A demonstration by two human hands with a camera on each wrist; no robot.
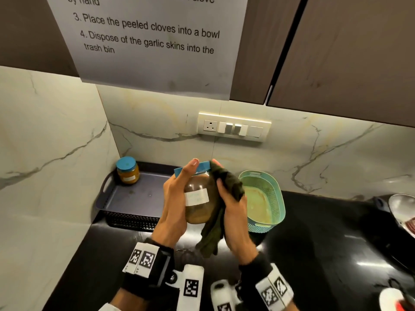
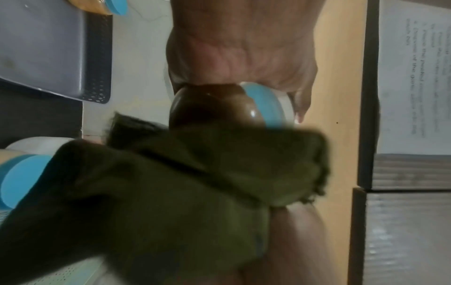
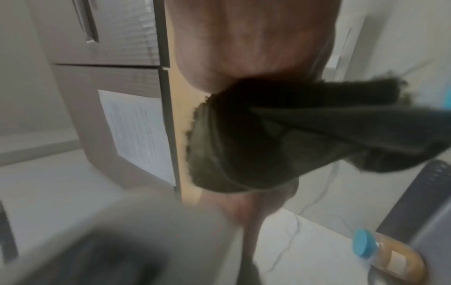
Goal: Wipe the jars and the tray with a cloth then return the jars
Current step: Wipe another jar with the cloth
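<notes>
My left hand (image 1: 177, 194) grips a brown-filled jar (image 1: 198, 198) with a blue lid and white label, held up above the black counter. The same jar (image 2: 214, 104) shows under my left palm (image 2: 244, 57) in the left wrist view. My right hand (image 1: 231, 203) grips a dark green cloth (image 1: 226, 180) and presses it against the jar's right side and lid; the cloth's tail hangs down. The cloth (image 3: 256, 135) fills the right wrist view below my right hand (image 3: 244, 38). A second jar (image 1: 127, 170) with orange contents stands in the far left corner of the grey tray (image 1: 134, 198).
A teal perforated basket (image 1: 269, 198) sits on the counter right of the tray. A pan (image 1: 402, 212) lies at the right edge. A switch plate (image 1: 233, 126) is on the marble wall, with cabinets and a paper sheet above. A third blue-lidded jar (image 2: 22, 177) appears low in the left wrist view.
</notes>
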